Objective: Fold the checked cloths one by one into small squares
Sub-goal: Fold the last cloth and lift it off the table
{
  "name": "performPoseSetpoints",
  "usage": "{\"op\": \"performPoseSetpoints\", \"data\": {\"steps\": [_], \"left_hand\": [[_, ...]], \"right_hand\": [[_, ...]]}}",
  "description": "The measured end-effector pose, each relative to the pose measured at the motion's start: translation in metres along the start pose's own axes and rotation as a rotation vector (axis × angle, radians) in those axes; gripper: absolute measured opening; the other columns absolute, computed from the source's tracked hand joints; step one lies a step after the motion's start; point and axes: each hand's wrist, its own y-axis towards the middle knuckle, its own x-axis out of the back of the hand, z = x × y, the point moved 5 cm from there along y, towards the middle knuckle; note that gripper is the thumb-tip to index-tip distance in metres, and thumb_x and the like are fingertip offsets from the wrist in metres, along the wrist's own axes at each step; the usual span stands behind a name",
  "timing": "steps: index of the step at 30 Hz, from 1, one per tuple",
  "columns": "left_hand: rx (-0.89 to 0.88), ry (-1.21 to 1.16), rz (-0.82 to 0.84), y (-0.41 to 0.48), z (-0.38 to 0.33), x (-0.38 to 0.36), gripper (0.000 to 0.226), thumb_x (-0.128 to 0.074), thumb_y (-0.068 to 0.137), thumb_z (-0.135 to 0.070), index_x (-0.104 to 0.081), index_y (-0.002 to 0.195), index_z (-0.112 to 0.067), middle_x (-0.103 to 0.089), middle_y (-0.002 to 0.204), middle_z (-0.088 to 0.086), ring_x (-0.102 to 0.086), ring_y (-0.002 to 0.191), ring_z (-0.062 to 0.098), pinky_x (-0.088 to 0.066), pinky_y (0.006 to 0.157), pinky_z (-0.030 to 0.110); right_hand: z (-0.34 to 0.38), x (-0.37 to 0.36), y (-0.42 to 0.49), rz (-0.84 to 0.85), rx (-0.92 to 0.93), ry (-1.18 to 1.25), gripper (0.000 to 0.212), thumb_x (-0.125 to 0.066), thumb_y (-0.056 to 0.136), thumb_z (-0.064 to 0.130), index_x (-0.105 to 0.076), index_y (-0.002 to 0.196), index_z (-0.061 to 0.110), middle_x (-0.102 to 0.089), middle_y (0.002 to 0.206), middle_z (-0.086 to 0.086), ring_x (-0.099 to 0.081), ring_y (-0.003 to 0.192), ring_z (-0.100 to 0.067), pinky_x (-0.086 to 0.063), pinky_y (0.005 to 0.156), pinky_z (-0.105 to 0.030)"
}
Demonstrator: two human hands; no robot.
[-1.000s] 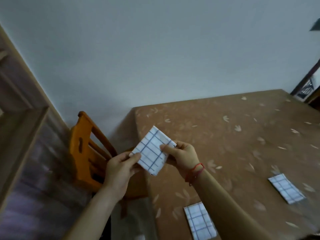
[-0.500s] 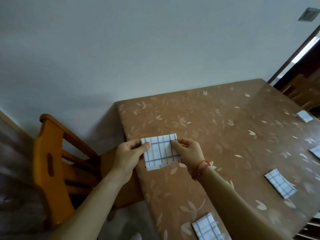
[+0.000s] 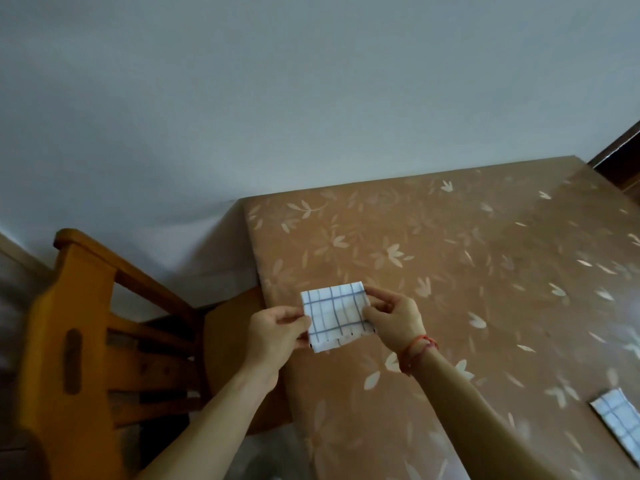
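Note:
A white cloth with blue checks [image 3: 335,315], folded into a small square, is held just above the left edge of the table [image 3: 450,271]. My left hand [image 3: 273,336] pinches its left side between thumb and fingers. My right hand [image 3: 394,315], with a red string at the wrist, pinches its right side. Another folded checked cloth [image 3: 618,422] lies flat on the table at the far right, partly cut off by the frame.
The table wears a brown covering with pale flowers and stands against a plain light wall. An orange wooden chair [image 3: 90,348] is pushed in at the table's left side, beneath my left arm. A dark door frame [image 3: 620,154] shows at the right.
The folded cloth has been turned from tilted to level and brought down over the table's left edge. The view has swung, so the other folded cloths have mostly left the frame.

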Motion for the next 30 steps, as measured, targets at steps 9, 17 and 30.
{"op": "performPoseSetpoints", "data": {"steps": [9,17,30], "left_hand": [[-0.014,0.142,-0.075,0.094,-0.009,-0.034,0.012,-0.072,0.081,0.0,-0.067,0.08,-0.012,-0.071,0.074,0.003,-0.07,0.063,0.015,-0.06,0.059,0.028],[-0.011,0.256,-0.11,0.168,-0.009,-0.052,0.009,-0.073,0.081,-0.005,-0.069,0.088,-0.008,-0.072,0.073,0.004,-0.07,0.059,0.013,-0.061,0.06,0.031],[-0.109,0.39,-0.058,0.19,-0.012,-0.059,0.007,-0.069,0.086,-0.008,-0.066,0.093,-0.009,-0.07,0.069,0.004,-0.068,0.056,0.013,-0.052,0.045,0.02]], "right_hand": [[-0.016,-0.007,0.097,-0.106,-0.019,-0.018,0.031,-0.063,0.08,0.009,-0.072,0.093,0.036,-0.073,0.078,0.012,-0.07,0.077,-0.005,-0.06,0.071,-0.029],[-0.024,-0.023,0.166,-0.134,0.006,-0.087,0.035,-0.059,0.08,0.005,-0.075,0.098,0.029,-0.068,0.081,0.019,-0.066,0.083,-0.002,-0.056,0.076,-0.022],[-0.033,-0.035,0.188,-0.159,0.048,-0.111,0.032,-0.06,0.085,0.006,-0.073,0.106,0.025,-0.061,0.08,0.023,-0.058,0.075,0.007,-0.046,0.067,-0.007]]}}
